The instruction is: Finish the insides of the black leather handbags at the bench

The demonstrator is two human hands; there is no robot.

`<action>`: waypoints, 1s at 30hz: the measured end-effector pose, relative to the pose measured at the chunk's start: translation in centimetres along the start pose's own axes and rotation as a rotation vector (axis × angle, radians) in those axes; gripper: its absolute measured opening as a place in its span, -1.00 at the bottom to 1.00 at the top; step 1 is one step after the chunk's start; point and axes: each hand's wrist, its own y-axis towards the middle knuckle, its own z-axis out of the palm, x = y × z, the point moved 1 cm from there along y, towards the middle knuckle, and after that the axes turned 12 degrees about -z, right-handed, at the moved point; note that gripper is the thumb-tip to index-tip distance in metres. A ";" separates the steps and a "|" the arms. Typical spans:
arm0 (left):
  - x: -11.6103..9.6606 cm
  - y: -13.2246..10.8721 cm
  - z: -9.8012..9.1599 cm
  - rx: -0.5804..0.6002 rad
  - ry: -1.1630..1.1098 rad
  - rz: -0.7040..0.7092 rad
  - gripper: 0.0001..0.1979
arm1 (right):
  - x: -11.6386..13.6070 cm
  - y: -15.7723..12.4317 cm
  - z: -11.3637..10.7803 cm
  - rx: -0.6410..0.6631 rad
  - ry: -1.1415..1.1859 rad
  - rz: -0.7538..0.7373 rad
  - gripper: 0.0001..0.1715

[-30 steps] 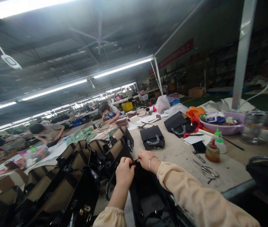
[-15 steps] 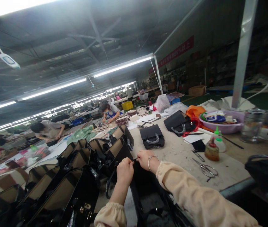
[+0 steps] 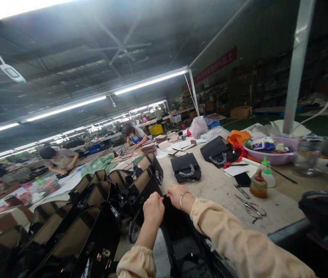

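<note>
My left hand (image 3: 153,208) and my right hand (image 3: 178,195) are close together, each pinching a thin black strip (image 3: 165,195) whose short visible length spans the gap between them. A silver bangle circles my right wrist. Below my hands lies a black bag or bag part (image 3: 185,243), dark and partly covered by my right sleeve. Left of my hands stand several open black handbags (image 3: 100,224) with tan linings and gold-coloured clasps. Beyond my hands, a finished-looking black handbag (image 3: 186,168) with a wrapped handle lies on the worktable (image 3: 210,193).
Scissors (image 3: 252,208), a glue bottle (image 3: 258,186) and a green-capped bottle (image 3: 268,173) are on the right. Behind them are a purple basin (image 3: 285,156) and a glass jar (image 3: 308,154). Another black handbag (image 3: 217,151) lies farther back. Two co-workers (image 3: 136,135) bend over tables across the way.
My hands stay almost in place, still pinching the black strip. The view shifts slightly, and a co-worker at the left has moved a little.
</note>
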 end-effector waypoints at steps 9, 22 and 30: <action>-0.5 0.1 -0.4 0.055 0.061 -0.077 -0.88 | -0.2 -0.1 0.0 -0.019 -0.017 -0.039 -0.71; -0.8 -0.1 -0.9 0.089 0.023 -0.089 -0.89 | 0.2 0.9 0.6 0.039 -0.019 -0.125 -0.75; 0.8 -0.1 0.1 0.098 -0.235 -0.121 -0.73 | 0.2 1.1 0.2 0.041 -0.004 -0.114 -0.80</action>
